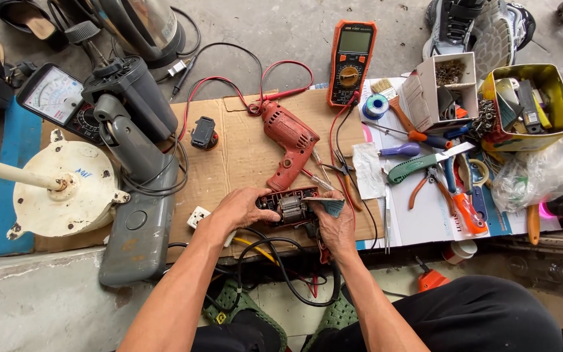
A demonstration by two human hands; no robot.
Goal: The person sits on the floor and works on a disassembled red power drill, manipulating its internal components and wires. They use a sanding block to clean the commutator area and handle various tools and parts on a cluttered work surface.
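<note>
Hands | my left hand point(241, 207) and right hand point(333, 225) both grasping opened drill half point(289, 208), near edge of cardboard point(229, 163) | risk: motor could slip from shell if tilted.

From my remote view, the left hand point(239, 210) covers the near-left end of the opened motor housing point(289, 210), and the right hand point(337, 228) hides its right end. I cannot resolve the motor's internal parts. Both forearms run off the bottom edge. The kettle point(141, 26) and the shoes point(477, 26) are cut by the top edge. The contents of the yellow tin point(529, 104) are too cluttered to identify. The plastic bag point(542, 173) blurs whatever it holds.
</note>
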